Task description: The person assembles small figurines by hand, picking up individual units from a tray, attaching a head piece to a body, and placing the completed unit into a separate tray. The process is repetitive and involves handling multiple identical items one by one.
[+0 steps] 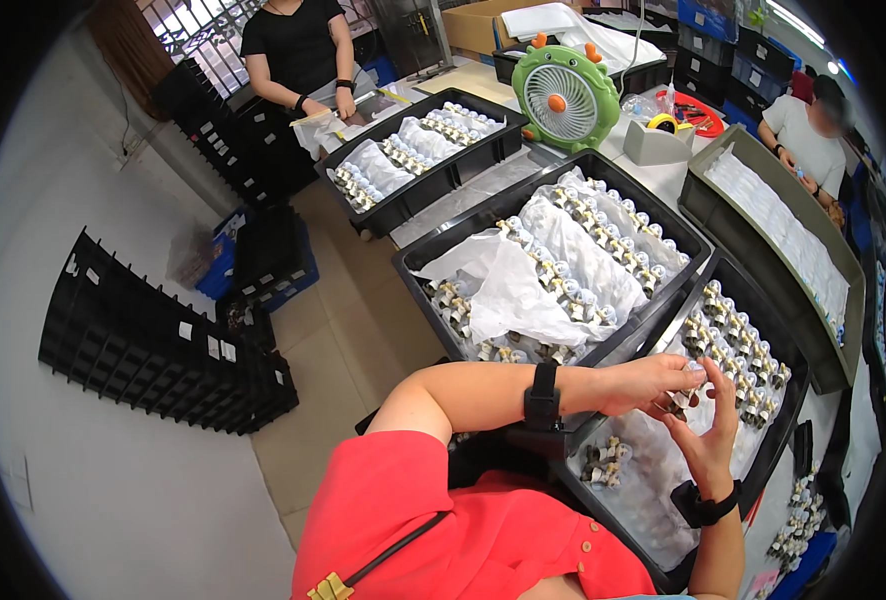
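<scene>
Both hands meet over the right side of a black tray. My left hand reaches in from the left and pinches a small figurine with a pale rounded top and a darker lower part. Closed on the same piece from the other side is my right hand, thumb and fingertips touching it. The fingers partly cover the figurine. Standing rows of similar figurines fill the tray's far part. White tissue lines the near part, where a small cluster of figurines lies.
Another black tray of figurines and tissue adjoins, with a third tray beyond. A green fan and tape dispenser stand behind. An olive tray is at right. Stacked black crates stand left. Two people work farther off.
</scene>
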Motion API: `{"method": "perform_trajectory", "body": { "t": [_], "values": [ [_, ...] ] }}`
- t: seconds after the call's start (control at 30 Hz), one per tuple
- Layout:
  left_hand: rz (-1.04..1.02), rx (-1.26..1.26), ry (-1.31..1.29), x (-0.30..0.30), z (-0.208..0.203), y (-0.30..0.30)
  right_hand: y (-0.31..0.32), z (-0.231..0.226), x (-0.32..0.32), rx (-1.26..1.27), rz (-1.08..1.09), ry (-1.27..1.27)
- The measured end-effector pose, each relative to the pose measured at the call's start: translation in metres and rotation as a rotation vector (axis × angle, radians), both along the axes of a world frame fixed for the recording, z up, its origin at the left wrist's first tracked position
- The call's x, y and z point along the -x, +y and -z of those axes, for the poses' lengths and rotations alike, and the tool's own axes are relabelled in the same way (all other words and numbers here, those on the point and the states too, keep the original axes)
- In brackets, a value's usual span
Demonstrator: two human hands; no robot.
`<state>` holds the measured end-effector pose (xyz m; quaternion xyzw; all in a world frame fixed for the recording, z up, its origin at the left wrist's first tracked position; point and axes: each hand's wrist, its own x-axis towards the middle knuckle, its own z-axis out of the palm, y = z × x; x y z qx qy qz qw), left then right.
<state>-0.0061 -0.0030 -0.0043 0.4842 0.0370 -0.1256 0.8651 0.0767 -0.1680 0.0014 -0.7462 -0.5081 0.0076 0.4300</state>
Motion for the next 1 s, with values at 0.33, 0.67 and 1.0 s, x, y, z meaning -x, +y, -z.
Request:
{"method": "perform_trajectory", "body": {
  "t": [0.33,0.67,1.0],
  "values": [
    [-0.017,-0.066,0.044,-0.003,0.003,0.0,0.002,0.004,-0.004,-0.011,-0.005,0.046],
    [-0.004,-0.072,0.032,-0.004,0.009,0.001,0.002,0.006,-0.007,-0.017,-0.033,0.109],
    [0.0,-0.093,0.051,-0.007,0.014,0.0,0.001,0.007,-0.009,-0.001,-0.034,0.132]
  ]
}}
